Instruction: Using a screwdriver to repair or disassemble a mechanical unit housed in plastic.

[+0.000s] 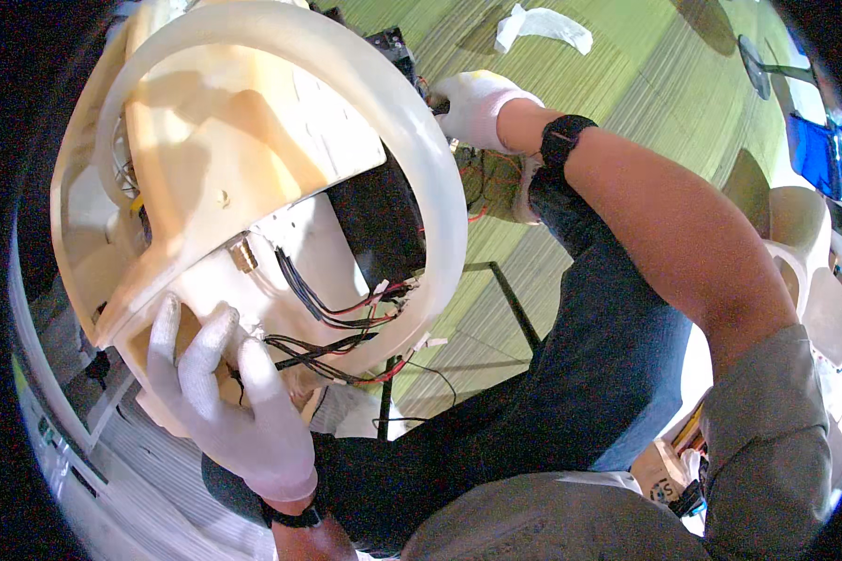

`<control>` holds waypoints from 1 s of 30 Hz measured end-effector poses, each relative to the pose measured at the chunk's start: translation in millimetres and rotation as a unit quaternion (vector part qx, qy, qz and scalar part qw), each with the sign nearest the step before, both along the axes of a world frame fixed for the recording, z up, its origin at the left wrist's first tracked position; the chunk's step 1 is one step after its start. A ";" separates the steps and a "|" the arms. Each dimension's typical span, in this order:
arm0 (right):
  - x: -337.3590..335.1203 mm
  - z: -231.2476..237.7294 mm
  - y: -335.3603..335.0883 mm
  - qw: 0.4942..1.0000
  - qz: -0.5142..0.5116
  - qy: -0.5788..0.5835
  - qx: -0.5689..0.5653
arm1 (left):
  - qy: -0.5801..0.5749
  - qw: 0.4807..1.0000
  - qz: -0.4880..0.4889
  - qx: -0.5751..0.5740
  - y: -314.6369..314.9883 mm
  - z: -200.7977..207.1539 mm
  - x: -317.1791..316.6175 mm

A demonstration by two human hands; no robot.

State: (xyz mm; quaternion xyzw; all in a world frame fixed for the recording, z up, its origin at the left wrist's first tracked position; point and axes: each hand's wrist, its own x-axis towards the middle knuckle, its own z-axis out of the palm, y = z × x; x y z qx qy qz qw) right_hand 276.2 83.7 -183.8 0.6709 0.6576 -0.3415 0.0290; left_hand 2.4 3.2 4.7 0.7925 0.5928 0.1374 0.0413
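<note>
In front of me stands a large cream-coloured moulded shell (206,178). A translucent whitish hose (446,178) loops around its top. My left hand (239,411), in a white glove, rests at the shell's near edge with its fingers apart. Close to it, bundled black and red wires (323,318) with small white connectors come out of the shell. A brass threaded fitting (243,255) and a black panel (376,220) sit inside. Beyond the hose on the right, my gloved right hand (477,107) is curled closed beside a small dark part; its fingertips are mostly hidden.
A black boxy component (391,54) sits behind the hose. Loose red wires (477,192) hang below my right hand. Thin black metal legs (515,304) stand on the green floor. A white scrap (543,30) lies farther off, and beige chairs (800,234) stand at the right.
</note>
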 end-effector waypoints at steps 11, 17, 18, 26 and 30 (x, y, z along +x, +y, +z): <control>-2.0 4.0 2.4 1.000 -0.008 -0.008 -0.018 | 0.033 0.999 -0.005 -0.007 -3.2 -3.4 -5.6; -2.8 14.8 8.6 0.999 0.016 -0.018 -0.029 | 0.028 0.999 0.011 -0.043 -0.8 0.2 -12.5; -0.9 15.7 8.3 0.999 0.018 -0.021 -0.028 | -0.034 0.999 -0.009 -0.033 1.9 -2.4 -10.1; 2.5 4.9 7.0 1.000 -0.007 -0.012 -0.022 | -0.140 0.989 0.020 -0.050 15.8 -3.8 -4.1; 2.6 5.2 7.3 1.000 -0.008 -0.006 -0.017 | 0.100 0.986 -0.039 -0.128 18.0 11.4 -8.2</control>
